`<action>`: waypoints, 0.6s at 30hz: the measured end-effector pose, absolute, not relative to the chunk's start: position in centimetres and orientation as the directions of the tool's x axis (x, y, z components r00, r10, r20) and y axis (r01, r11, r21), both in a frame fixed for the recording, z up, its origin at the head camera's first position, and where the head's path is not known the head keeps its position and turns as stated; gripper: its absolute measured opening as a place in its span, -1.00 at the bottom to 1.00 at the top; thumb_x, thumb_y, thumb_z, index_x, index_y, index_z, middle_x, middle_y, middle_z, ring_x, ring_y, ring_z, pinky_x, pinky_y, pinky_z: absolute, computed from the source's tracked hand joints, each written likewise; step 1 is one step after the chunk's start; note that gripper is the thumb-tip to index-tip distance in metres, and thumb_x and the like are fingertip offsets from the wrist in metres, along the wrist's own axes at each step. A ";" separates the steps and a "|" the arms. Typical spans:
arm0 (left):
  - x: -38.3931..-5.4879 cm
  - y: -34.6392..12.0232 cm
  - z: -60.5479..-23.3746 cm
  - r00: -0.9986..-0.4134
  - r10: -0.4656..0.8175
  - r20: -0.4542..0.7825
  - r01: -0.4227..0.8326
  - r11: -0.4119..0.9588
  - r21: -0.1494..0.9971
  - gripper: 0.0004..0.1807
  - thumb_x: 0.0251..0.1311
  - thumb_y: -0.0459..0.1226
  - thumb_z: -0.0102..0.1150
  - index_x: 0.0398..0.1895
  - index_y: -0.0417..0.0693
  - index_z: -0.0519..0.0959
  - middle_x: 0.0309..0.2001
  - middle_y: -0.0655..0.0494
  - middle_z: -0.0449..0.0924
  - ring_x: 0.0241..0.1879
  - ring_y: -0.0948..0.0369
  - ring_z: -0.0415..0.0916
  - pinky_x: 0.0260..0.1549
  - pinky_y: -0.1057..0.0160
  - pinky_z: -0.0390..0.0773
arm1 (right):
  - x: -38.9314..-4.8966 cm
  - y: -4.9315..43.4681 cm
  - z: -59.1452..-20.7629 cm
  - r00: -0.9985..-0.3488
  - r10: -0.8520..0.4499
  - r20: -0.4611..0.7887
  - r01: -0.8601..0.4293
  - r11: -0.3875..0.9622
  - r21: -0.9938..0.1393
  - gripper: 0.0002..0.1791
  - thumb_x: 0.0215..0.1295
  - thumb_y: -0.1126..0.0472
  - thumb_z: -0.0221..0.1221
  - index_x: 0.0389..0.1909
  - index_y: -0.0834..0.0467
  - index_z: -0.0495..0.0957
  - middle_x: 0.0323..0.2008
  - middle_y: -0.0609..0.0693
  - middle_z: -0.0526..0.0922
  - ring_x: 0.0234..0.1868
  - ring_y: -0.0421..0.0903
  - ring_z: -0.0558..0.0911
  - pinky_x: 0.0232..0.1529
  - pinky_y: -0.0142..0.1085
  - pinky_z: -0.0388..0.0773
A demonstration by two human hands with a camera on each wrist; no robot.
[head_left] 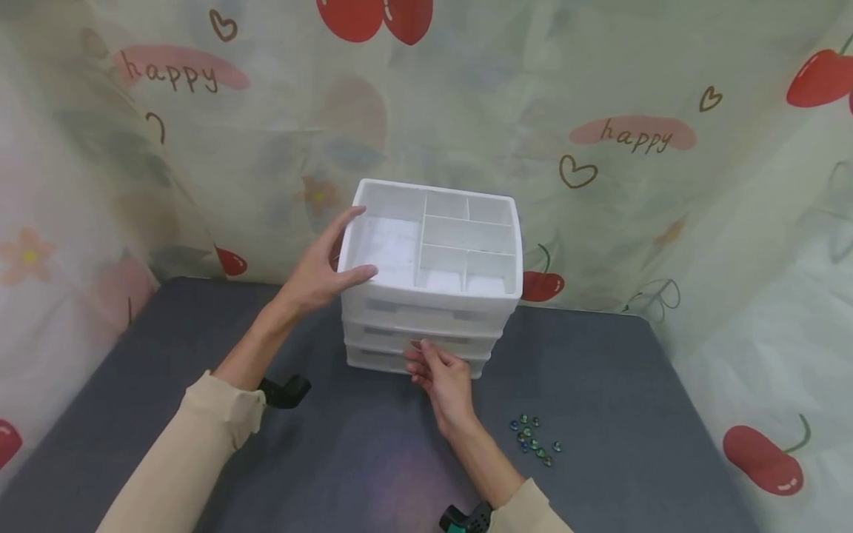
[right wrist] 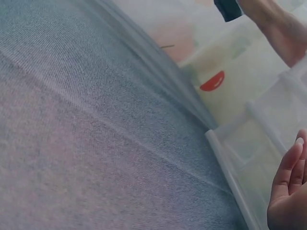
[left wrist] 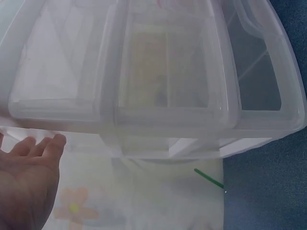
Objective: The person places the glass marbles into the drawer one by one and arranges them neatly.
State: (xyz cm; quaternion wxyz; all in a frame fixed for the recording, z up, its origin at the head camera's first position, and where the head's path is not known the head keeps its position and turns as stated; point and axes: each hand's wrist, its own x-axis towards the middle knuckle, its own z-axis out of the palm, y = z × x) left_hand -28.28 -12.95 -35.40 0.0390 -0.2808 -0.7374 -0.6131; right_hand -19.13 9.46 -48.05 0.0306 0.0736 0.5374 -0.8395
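Head view: your left hand (head_left: pixel 316 275) is spreading wide over the left rim of the white plastic drawer organizer (head_left: pixel 400 292), thumb forward, fingers farther back. The organizer is standing upright on the dark cloth (head_left: pixel 600 385), its long side running left to right. Its top tray is showing one large left compartment and five smaller right ones; the stacked drawers (head_left: pixel 393 314) are hiding their contents. Your right hand (head_left: pixel 448 381) is sitting nearer the drawer fronts, just beyond its fingertips; whether it is pinching a lip cannot be told. Green and blue glass gems (head_left: pixel 534 444) are lying loose farther right.
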 end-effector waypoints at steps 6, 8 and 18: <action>-28.2 -12.8 -35.4 -0.842 0.365 0.397 0.454 0.084 0.887 -0.10 0.23 -0.43 0.27 0.56 0.12 0.05 0.46 -0.12 0.11 0.29 0.00 0.28 -0.03 0.29 0.47 | -19.1 9.5 -48.3 -0.988 0.042 -0.151 0.123 -0.393 -0.911 -0.54 0.39 0.06 0.22 0.04 0.40 0.61 -0.38 0.04 0.76 -0.44 -0.19 0.68 -0.39 -0.39 0.55; -28.2 -12.7 -35.4 -0.841 0.365 0.400 0.454 0.071 0.888 -0.10 0.24 -0.44 0.25 0.57 0.11 0.04 0.47 -0.13 0.10 0.30 -0.01 0.28 -0.03 0.29 0.47 | -19.0 9.6 -48.4 -0.987 0.046 -0.151 0.123 -0.381 -0.917 -0.56 0.39 0.07 0.22 0.02 0.40 0.62 -0.41 0.03 0.75 -0.45 -0.18 0.67 -0.40 -0.39 0.54; -28.1 -12.8 -35.4 -0.837 0.375 0.399 0.442 0.032 0.896 -0.11 0.25 -0.45 0.23 0.57 0.09 0.02 0.51 -0.09 0.00 0.31 -0.01 0.23 0.00 0.31 0.44 | -18.1 9.8 -48.1 -0.983 0.040 -0.180 0.156 -0.344 -0.926 -0.61 0.31 0.16 0.30 -0.07 0.44 0.63 -0.45 0.03 0.74 -0.44 -0.17 0.68 -0.39 -0.38 0.56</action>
